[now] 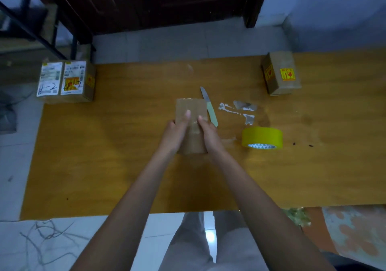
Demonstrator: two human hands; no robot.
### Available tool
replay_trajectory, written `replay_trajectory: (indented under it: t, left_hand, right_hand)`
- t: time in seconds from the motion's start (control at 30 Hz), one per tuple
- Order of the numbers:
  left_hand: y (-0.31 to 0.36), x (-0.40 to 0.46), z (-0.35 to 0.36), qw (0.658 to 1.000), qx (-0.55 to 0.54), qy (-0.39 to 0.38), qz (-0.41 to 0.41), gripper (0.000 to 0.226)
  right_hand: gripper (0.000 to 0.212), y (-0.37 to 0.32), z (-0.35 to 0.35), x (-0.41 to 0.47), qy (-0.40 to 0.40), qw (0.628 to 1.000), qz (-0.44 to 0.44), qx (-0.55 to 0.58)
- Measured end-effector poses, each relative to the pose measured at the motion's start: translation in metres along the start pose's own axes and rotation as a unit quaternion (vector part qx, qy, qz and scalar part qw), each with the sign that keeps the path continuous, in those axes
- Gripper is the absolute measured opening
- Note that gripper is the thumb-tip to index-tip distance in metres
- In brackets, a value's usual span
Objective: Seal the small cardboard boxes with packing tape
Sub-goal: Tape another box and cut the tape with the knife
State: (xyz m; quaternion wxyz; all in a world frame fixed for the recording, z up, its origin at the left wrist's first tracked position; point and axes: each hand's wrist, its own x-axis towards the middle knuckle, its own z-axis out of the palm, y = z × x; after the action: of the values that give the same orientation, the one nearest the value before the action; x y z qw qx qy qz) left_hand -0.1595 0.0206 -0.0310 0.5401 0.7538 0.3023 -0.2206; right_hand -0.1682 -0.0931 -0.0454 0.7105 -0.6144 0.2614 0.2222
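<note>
A small brown cardboard box (191, 108) stands at the middle of the wooden table (104, 145), with clear tape running over its top. My left hand (175, 132) holds its left side, thumb laid on the top face. My right hand (207, 132) holds the right side, its thumb also pressing on the top near the tape. A yellow roll of packing tape (262, 137) lies to the right of my right hand. A knife with a pale green handle (209, 108) lies right beside the box.
Two labelled boxes (66, 80) sit at the table's far left corner and another brown box (281, 75) with yellow stickers at the far right. Torn tape scraps (240, 109) are stuck to the table beyond the roll. A dark door stands behind.
</note>
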Motion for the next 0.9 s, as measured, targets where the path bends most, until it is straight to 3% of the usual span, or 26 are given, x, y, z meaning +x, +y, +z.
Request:
replay_trajectory:
  t: [0.1, 0.3, 0.47, 0.6, 0.7, 0.8, 0.9]
  left_hand:
    - [0.002, -0.013, 0.022, 0.993, -0.005, 0.076, 0.089, 0.05]
    - [0.015, -0.024, 0.038, 0.979, 0.035, 0.104, 0.172, 0.043]
    - [0.029, -0.027, 0.05, 0.976, 0.052, 0.131, 0.165, 0.045]
    - [0.037, -0.029, 0.059, 0.985, 0.011, 0.105, 0.139, 0.052]
    - [0.042, -0.026, 0.06, 0.991, -0.015, 0.071, 0.111, 0.06]
    - [0.048, -0.026, 0.063, 0.994, -0.012, 0.06, 0.094, 0.081]
    - [0.047, -0.025, 0.072, 0.99, -0.017, 0.092, 0.103, 0.06]
  right_hand:
    - [0.044, -0.018, -0.012, -0.01, 0.056, 0.991, -0.063, -0.1]
    - [0.04, -0.038, -0.034, -0.022, 0.074, 0.962, -0.162, -0.209]
    - [0.048, -0.046, -0.048, -0.017, 0.088, 0.952, -0.168, -0.239]
    - [0.055, -0.058, -0.057, -0.013, 0.097, 0.977, -0.114, -0.154]
    - [0.058, -0.059, -0.062, -0.014, 0.071, 0.961, -0.134, -0.231]
    - [0.044, -0.059, -0.067, -0.013, 0.071, 0.961, -0.144, -0.224]
    - [0.041, -0.063, -0.072, -0.013, 0.068, 0.963, -0.156, -0.207]
